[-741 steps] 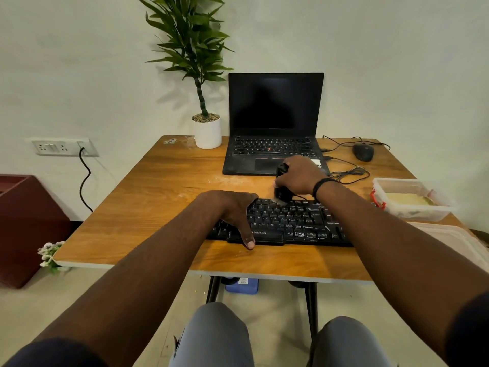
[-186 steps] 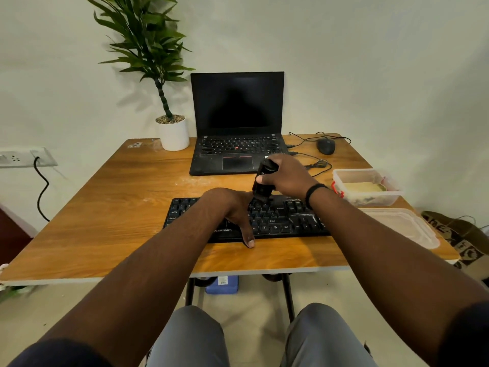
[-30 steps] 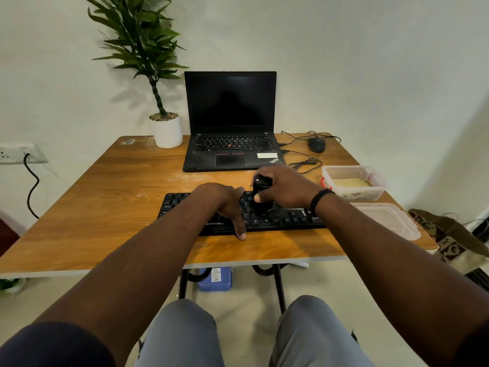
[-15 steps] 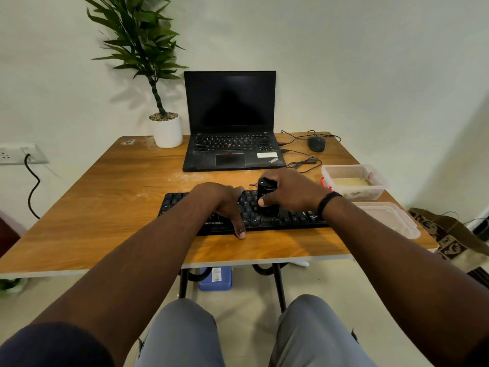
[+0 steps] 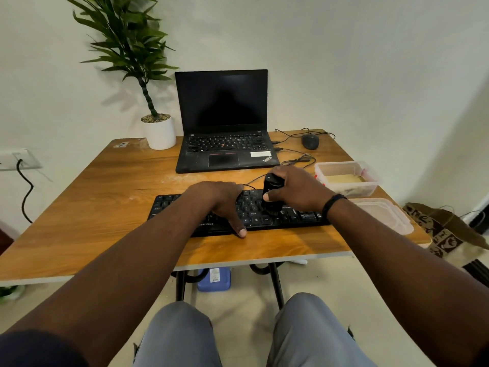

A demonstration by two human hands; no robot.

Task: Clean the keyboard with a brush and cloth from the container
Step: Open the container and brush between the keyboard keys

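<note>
A black keyboard lies near the front of the wooden table. My right hand grips a black brush held upright, its bristle end down on the keys right of the keyboard's middle. My left hand lies flat on the keyboard's middle, thumb over the front edge, pressing it down. A clear plastic container with a yellowish cloth inside stands at the right of the table.
The container's lid lies at the table's right front corner. An open black laptop, a white potted plant, a mouse and loose cables occupy the back. A paper bag stands on the floor at right.
My right hand has shifted the brush slightly right along the keys over the last second. My left hand stays on the keyboard.
</note>
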